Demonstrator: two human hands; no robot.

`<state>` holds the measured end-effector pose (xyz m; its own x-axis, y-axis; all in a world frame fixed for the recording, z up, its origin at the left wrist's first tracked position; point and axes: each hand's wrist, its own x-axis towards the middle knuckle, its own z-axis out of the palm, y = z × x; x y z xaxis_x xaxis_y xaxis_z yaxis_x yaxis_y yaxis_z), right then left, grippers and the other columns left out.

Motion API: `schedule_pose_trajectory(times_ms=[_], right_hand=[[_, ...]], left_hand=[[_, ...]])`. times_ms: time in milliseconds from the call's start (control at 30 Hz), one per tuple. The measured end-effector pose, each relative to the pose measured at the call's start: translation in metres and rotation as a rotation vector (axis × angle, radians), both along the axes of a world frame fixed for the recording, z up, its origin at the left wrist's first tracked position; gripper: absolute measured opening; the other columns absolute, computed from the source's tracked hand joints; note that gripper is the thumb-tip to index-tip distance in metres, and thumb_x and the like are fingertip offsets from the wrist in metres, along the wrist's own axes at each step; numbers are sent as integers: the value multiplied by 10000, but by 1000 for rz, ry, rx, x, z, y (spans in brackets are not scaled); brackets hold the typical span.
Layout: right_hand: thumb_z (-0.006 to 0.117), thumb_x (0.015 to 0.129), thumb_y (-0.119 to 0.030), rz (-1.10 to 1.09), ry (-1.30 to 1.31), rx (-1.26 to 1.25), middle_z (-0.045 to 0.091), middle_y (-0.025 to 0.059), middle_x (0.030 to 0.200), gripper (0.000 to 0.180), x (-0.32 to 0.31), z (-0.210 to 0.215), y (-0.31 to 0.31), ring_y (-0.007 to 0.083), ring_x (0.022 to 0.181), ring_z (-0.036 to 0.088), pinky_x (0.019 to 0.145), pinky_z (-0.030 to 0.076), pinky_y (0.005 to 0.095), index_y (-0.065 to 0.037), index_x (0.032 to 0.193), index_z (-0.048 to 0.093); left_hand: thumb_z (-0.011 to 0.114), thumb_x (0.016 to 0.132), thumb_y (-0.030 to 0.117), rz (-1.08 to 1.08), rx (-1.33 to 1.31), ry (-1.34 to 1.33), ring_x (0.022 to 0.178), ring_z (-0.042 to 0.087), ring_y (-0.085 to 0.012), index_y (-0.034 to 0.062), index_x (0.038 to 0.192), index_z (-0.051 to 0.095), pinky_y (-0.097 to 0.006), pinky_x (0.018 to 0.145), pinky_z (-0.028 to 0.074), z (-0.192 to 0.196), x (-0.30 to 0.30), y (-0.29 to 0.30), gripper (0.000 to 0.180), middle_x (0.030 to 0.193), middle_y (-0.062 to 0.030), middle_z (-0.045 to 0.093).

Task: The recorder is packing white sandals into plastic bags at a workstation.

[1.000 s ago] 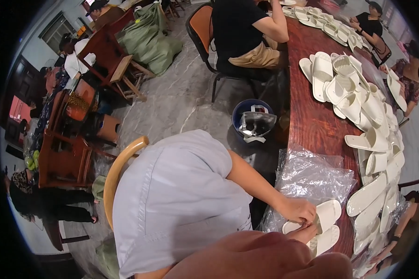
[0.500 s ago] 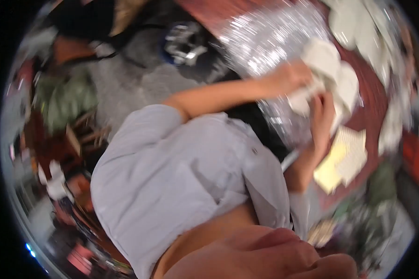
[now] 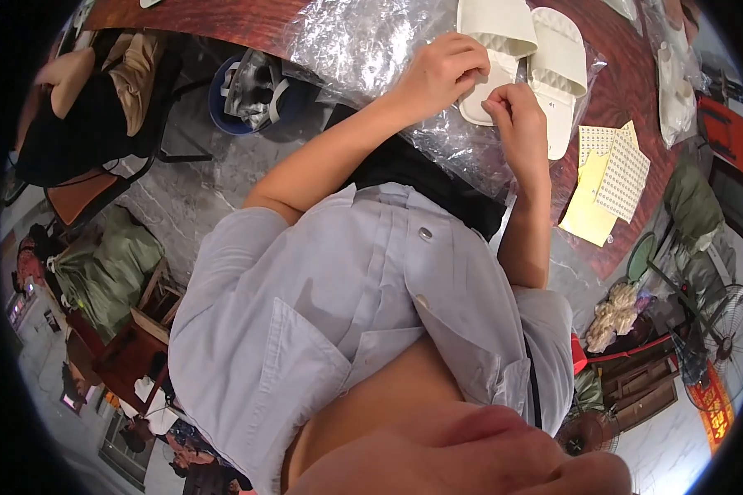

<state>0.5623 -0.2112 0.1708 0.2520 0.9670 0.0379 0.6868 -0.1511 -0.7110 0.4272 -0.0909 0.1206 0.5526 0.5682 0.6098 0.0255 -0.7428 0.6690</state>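
Note:
Two off-white open-toe slippers lie side by side on clear plastic over the red-brown table. Over the heel end of the left slipper [image 3: 497, 25], my left hand [image 3: 442, 74] is closed, its fingers curled at the sole's left edge. My right hand [image 3: 522, 124] comes in from the lower right, its thumb and forefinger pinched together above the same sole. Whatever either hand grips is too small or hidden to make out. The right slipper [image 3: 560, 54] rests just beyond my right hand, with a small mark on its insole.
Sheets of small printed stickers [image 3: 623, 177] and a yellow sheet [image 3: 586, 210] lie right of my right hand. Crumpled clear plastic [image 3: 355, 33] spreads to the left. A blue bin [image 3: 227, 103] stands on the floor, near a chair [image 3: 78, 194]. Bagged white slippers [image 3: 675, 95] sit at the right.
The view has turned and steadied, so table and slippers appear higher up. My hands stay over the left slipper, close together but now slightly apart.

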Motion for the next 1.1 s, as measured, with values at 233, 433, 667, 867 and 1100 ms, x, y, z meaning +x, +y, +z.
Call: schedule_pose_trajectory(times_ms=[233, 433, 667, 867, 1100], right_hand=[[697, 815, -10, -61, -50, 112, 577, 134, 851, 163, -4, -5, 7, 286, 746, 589, 676, 472, 390, -1, 934, 585], [724, 777, 13, -146, 53, 131, 586, 122, 840, 189, 1, -9, 8, 244, 725, 585, 659, 476, 353, 11, 907, 586], [764, 747, -2, -68, 29, 83, 567, 104, 860, 234, 1, -3, 6, 235, 729, 589, 633, 468, 344, -2, 909, 595], [757, 738, 5, -22, -3, 35, 575, 122, 916, 238, -1, 7, -1, 286, 826, 611, 703, 485, 381, -7, 925, 610], [757, 745, -36, 14, -117, 66, 600, 131, 1021, 261, 11, 20, -13, 300, 986, 596, 832, 487, 392, -42, 995, 681]], left_hand=[[686, 688, -56, -43, -24, 55, 938, 645, -267, 44, 864, 655, -363, 770, 543, -2, -2, 1, 205, 954, -57, 683], [684, 705, -40, -37, -31, 74, 922, 644, -269, 40, 848, 658, -371, 769, 539, 0, -1, 2, 166, 930, -56, 679], [690, 705, -38, -37, -15, 79, 921, 644, -274, 39, 862, 661, -375, 776, 536, 0, 0, 2, 177, 935, -66, 680], [699, 686, -54, -35, -25, 76, 922, 642, -285, 34, 888, 661, -375, 776, 534, 1, 0, 1, 224, 937, -85, 678], [693, 685, -65, -40, -25, 79, 912, 639, -280, 30, 890, 659, -364, 758, 533, 2, -1, 0, 229, 935, -88, 674]])
